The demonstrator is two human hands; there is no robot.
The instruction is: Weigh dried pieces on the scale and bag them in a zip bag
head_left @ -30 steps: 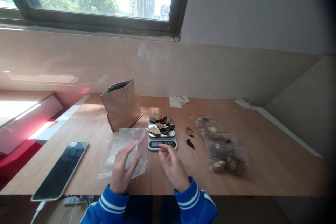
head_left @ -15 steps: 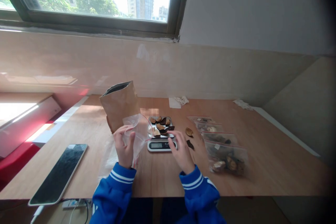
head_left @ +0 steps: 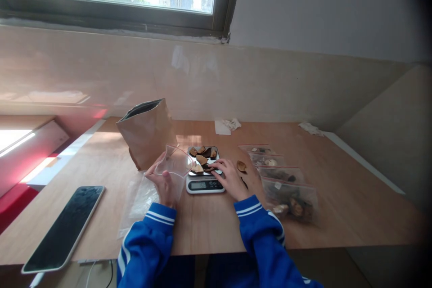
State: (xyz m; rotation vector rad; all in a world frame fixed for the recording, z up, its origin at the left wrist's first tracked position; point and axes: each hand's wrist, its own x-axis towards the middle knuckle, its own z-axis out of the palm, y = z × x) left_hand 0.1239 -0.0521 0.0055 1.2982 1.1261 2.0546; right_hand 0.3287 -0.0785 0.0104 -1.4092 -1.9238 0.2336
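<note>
My left hand (head_left: 162, 184) is closed on a clear zip bag (head_left: 173, 162), whose mouth gapes toward the scale. A small digital scale (head_left: 205, 185) stands in front of me, its display lit. Several dried brown slices (head_left: 201, 159), dark on the rind side, lie on its metal plate. At the plate's right edge, the fingertips of my right hand (head_left: 231, 180) pinch a dark dried slice (head_left: 209, 167), partly hidden by the fingers. To the right of the scale lie a loose tan slice (head_left: 241, 166) and a dark one (head_left: 244, 183), the latter partly covered by my hand.
A brown paper bag (head_left: 148, 132) stands open at the back left. Flat clear bags (head_left: 141, 200) lie under my left hand. A phone (head_left: 65, 229) rests at the left edge. Filled zip bags (head_left: 292, 200) are lined up on the right. Crumpled tissue (head_left: 232, 124) lies by the wall.
My right hand has moved over the scale plate and its fingers have closed on a slice. The bag in my left hand has opened wider. The view has tilted down slightly.
</note>
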